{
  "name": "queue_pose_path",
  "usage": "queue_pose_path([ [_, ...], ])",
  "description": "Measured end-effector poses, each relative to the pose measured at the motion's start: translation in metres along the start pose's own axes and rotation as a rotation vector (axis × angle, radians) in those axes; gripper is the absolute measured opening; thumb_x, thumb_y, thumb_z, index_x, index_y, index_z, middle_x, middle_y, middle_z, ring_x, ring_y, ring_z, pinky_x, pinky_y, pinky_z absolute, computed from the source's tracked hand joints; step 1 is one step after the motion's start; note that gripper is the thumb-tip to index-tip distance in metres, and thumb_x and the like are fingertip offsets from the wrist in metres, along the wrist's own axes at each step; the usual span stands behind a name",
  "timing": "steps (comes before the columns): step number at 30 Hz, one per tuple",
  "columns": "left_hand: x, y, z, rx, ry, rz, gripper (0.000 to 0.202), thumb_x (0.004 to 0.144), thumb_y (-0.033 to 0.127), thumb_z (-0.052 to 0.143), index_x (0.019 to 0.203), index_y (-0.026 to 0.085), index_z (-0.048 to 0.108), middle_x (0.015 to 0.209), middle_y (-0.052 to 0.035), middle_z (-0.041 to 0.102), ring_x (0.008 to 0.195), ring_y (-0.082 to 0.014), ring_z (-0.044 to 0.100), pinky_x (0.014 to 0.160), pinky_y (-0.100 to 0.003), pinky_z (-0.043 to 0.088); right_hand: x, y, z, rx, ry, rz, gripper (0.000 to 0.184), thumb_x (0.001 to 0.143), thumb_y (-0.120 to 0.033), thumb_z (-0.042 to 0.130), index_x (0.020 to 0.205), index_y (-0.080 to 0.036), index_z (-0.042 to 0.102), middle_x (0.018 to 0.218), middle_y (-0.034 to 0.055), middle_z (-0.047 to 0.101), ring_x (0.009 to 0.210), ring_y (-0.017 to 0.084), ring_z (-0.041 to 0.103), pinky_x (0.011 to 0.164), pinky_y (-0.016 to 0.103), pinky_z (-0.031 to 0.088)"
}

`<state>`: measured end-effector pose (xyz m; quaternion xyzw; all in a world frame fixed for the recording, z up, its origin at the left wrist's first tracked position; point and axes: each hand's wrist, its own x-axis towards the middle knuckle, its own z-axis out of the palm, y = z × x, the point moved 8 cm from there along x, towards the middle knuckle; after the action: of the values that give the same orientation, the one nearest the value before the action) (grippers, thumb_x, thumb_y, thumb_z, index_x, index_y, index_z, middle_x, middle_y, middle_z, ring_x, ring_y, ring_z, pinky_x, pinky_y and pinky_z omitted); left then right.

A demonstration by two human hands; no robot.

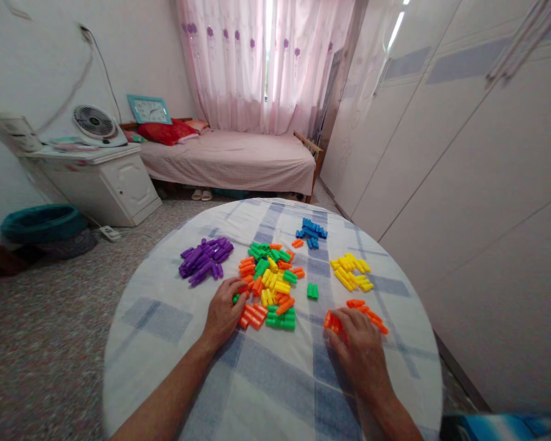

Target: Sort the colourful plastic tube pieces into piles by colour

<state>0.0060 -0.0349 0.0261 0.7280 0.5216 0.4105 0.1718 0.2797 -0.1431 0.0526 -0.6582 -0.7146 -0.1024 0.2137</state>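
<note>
My left hand is at the near left edge of a mixed pile, its fingers curled round a small green plastic piece. That pile holds green, yellow pieces and orange pieces in tube-like shapes. On the right, my right hand closes over orange plastic pieces, partly hidden by its fingers. More orange pieces lie just beyond it. A lone green piece lies between the mixed pile and my right hand.
On the round table's checked cloth are purple pieces at left, blue pieces at the back and yellow pieces at right. Beyond stand a bed, a white cabinet with a fan, and a bin.
</note>
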Motion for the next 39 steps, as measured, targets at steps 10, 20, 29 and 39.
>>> queue_pose_path([
  [10,0.000,0.000,0.000,-0.007,0.001,-0.007,0.022,0.084,0.023,0.049,0.101,0.020,0.063,0.112,-0.0063,0.057,0.108,-0.0192,0.053,0.098,-0.035,0.041,-0.006,-0.007,0.002,-0.004,0.060,-0.082,0.029,0.085,-0.030,0.052,0.111,-0.019,0.058,0.122,0.0105,0.056,0.123,0.031,0.040,0.096,0.047,0.035],
  [20,0.000,0.003,-0.002,-0.003,0.000,-0.006,0.023,0.084,0.024,0.047,0.100,0.019,0.063,0.112,-0.0067,0.058,0.108,-0.0195,0.054,0.097,-0.036,0.042,0.042,-0.089,0.027,0.319,-0.146,-0.103,0.032,0.081,-0.022,0.060,0.113,-0.023,0.057,0.117,0.0072,0.057,0.109,0.023,0.050,0.094,0.040,0.039],
  [29,0.002,0.000,0.000,-0.002,0.001,-0.002,0.024,0.084,0.027,0.048,0.100,0.019,0.064,0.111,-0.0071,0.059,0.108,-0.0207,0.055,0.096,-0.037,0.044,0.049,-0.065,0.025,0.492,-0.069,0.023,0.021,0.091,-0.026,0.044,0.106,-0.025,0.060,0.106,0.0034,0.064,0.102,0.019,0.056,0.089,0.035,0.042],
  [39,0.001,0.000,-0.001,0.002,0.001,-0.005,0.025,0.083,0.026,0.047,0.100,0.020,0.064,0.111,-0.0068,0.059,0.107,-0.0203,0.055,0.096,-0.037,0.043,0.001,0.032,-0.022,0.343,-0.054,0.174,0.031,0.089,-0.032,0.040,0.111,-0.021,0.058,0.114,0.0068,0.063,0.108,0.022,0.056,0.093,0.040,0.043],
])
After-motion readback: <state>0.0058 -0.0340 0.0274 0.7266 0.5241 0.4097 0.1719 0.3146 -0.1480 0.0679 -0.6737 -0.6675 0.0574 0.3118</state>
